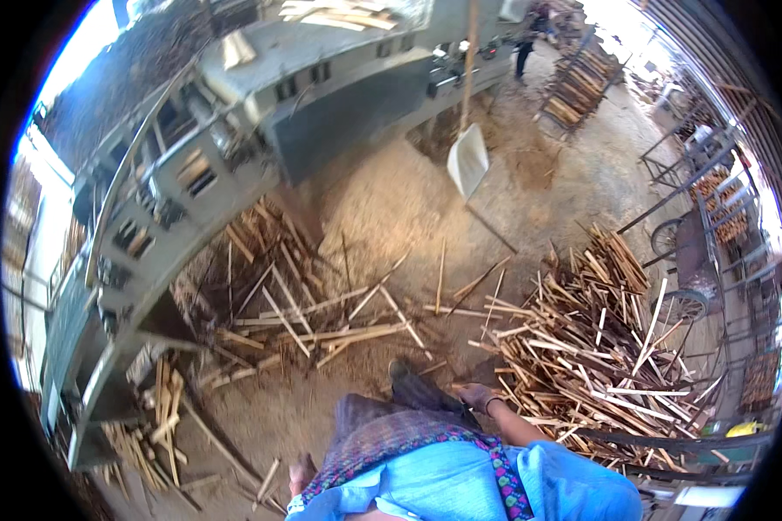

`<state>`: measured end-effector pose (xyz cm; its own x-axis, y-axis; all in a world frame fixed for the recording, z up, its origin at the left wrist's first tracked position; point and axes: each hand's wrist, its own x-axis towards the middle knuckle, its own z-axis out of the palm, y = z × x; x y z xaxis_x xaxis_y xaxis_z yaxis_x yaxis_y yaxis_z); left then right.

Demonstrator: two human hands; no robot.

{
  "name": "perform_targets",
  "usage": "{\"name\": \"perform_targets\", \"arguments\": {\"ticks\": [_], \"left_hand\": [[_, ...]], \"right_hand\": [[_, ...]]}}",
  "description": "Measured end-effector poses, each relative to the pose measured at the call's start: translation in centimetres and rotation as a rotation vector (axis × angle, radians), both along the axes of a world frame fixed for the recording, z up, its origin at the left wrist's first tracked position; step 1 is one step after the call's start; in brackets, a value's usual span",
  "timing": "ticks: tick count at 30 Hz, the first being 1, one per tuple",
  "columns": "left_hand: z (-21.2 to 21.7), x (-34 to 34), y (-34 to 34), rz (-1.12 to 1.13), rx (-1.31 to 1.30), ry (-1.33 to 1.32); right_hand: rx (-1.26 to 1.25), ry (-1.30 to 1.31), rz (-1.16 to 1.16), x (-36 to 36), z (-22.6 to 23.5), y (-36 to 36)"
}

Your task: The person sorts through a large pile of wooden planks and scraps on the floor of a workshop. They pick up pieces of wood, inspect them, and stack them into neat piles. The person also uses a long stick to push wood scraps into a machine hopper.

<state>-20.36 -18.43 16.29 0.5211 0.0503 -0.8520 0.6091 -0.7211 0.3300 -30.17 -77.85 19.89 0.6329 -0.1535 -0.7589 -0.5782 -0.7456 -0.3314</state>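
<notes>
We have a stick pile (595, 356) on our right — a machine (343, 122) ahead on our left. Ahead, loose sticks (356, 333) lie before a sawdust heap (391, 195), with a shovel (469, 163) on its right.

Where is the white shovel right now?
In the head view, the white shovel is in the upper half, right of centre, just right of the sawdust heap and up-left of the large pile of wood strips.

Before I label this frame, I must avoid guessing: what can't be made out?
Head view, throughout:
Left hand: grip unclear, small and blurred.
Right hand: blurred; contact with the stick pile unclear.
Wooden shovel handle: far end cut off by the upper edge.
Distant person: too small for detail.
</notes>
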Motion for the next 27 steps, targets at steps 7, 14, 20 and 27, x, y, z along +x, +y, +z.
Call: {"name": "perform_targets", "arguments": {"ticks": [7, 14, 20, 27], "left_hand": [[-3.0, 6.1, -7.6, -0.427, -0.025, -0.155], [-3.2, 13.7, -9.4, -0.292, -0.171, -0.239], [-4.8, 12.9, -0.1, -0.724, 0.028, -0.673], [-1.0, 2.6, 5.0, 0.136, -0.11, -0.26]], "right_hand": [[0.111, -0.087, -0.574, 3.5, 5.9, -4.1], [-0.317, 0.066, 0.048, -3.5, 3.1, -7.7], [-0.101, 0.0, -0.281, 0.9, 1.3, -3.0], [-0.059, -0.22, 0.032, 15.6, 7.4, 3.3]]}}
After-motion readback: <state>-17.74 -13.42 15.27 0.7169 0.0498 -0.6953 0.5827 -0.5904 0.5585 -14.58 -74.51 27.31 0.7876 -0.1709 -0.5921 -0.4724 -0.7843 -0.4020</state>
